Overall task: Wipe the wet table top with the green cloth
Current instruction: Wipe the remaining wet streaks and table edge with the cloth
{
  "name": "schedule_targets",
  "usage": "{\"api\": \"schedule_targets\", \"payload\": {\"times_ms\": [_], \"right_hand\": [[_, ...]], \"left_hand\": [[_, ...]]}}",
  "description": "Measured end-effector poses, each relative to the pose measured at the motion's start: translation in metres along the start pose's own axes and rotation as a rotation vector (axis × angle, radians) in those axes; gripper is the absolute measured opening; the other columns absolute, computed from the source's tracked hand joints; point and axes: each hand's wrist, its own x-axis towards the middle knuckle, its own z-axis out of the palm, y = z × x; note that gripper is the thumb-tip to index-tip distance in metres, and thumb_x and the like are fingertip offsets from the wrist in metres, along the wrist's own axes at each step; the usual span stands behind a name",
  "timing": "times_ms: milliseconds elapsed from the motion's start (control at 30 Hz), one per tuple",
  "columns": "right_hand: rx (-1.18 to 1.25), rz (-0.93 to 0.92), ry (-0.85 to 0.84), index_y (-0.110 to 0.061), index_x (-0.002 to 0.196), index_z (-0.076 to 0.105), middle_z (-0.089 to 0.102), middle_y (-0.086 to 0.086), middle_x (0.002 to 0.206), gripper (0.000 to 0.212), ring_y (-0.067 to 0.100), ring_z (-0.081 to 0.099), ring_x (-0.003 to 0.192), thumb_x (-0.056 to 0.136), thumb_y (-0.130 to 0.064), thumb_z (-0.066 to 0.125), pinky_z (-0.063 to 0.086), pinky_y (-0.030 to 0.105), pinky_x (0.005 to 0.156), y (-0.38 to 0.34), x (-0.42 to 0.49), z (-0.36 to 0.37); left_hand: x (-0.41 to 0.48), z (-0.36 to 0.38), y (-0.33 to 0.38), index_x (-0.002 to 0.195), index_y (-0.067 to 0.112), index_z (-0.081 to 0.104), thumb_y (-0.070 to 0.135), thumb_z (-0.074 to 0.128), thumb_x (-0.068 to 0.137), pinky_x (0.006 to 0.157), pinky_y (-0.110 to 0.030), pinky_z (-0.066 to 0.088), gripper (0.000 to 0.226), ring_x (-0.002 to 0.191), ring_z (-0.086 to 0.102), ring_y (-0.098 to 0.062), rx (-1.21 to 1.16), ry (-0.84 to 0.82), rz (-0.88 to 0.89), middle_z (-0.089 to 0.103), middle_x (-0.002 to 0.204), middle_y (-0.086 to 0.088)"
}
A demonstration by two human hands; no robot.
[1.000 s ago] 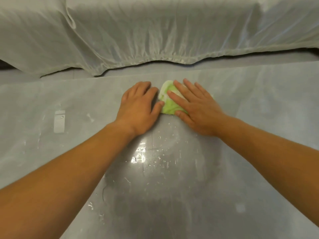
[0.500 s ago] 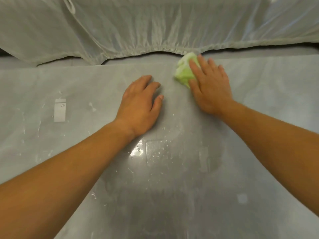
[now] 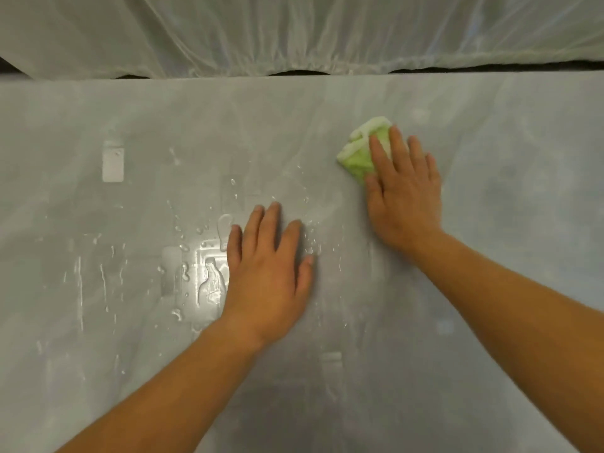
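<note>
A folded green cloth [image 3: 358,152] lies on the grey table top [image 3: 506,191], right of centre. My right hand [image 3: 403,194] presses flat on it, fingers spread over its near part; only its far left corner shows. My left hand [image 3: 269,273] rests flat on the table nearer to me, palm down, holding nothing. Water drops and a shiny puddle [image 3: 209,276] sit just left of my left hand, with streaks further left.
A pale sheet-covered piece of furniture [image 3: 294,34] runs along the table's far edge. A small white rectangular label [image 3: 112,165] lies on the table at the left.
My right hand has slid the cloth to the right and back from the far edge. The view has shifted, so my left hand appears lower, with the puddle beside it.
</note>
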Motion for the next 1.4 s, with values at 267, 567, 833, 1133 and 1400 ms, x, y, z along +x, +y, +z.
{"api": "schedule_targets", "payload": {"times_ms": [267,567,833,1133,1400], "right_hand": [[-0.073,-0.252,-0.059,-0.034,0.157,0.018,0.014,0.000,0.168,0.055,0.033,0.013,0.153,0.103,-0.045,0.024,0.008,0.050,0.124,0.017,-0.046,0.006],[-0.027,-0.410,-0.107,-0.031,0.156,0.026,0.019,0.002,0.166,0.054,0.033,0.016,0.153,0.103,-0.043,0.027,0.013,0.052,0.123,0.009,-0.164,0.021],[-0.006,-0.137,0.032,-0.029,0.158,0.019,0.016,0.006,0.167,0.057,0.037,0.016,0.151,0.103,-0.042,0.022,0.015,0.054,0.121,0.005,-0.145,0.027],[0.009,-0.198,-0.028,-0.030,0.156,0.024,0.018,0.003,0.166,0.055,0.034,0.015,0.153,0.102,-0.040,0.022,0.013,0.052,0.123,0.020,-0.172,0.026],[0.020,-0.281,-0.091,-0.029,0.156,0.025,0.016,0.001,0.167,0.053,0.032,0.011,0.154,0.104,-0.037,0.024,0.010,0.051,0.124,0.003,-0.271,0.039]], "left_hand": [[-0.002,0.003,0.001,0.149,0.017,0.034,0.043,0.027,0.094,0.121,-0.052,-0.001,0.061,0.152,0.002,-0.026,-0.005,-0.006,-0.029,0.014,0.164,-0.009],[-0.065,0.020,0.011,0.136,0.018,0.050,0.035,0.039,0.096,0.121,-0.051,0.011,0.045,0.149,0.018,-0.030,-0.030,0.047,0.011,0.033,0.156,-0.010],[-0.134,0.035,0.020,0.136,0.022,0.047,0.039,0.033,0.095,0.121,-0.047,0.007,0.046,0.150,0.013,-0.029,0.015,0.035,-0.109,0.027,0.159,-0.009],[-0.134,0.034,0.019,0.141,0.024,0.044,0.042,0.030,0.094,0.122,-0.049,0.002,0.053,0.151,0.011,-0.030,0.098,-0.017,-0.121,0.022,0.162,-0.009],[-0.169,0.039,0.021,0.145,0.025,0.036,0.044,0.022,0.095,0.121,-0.051,-0.007,0.055,0.152,0.003,-0.025,0.023,-0.023,-0.070,0.018,0.163,-0.007]]}}
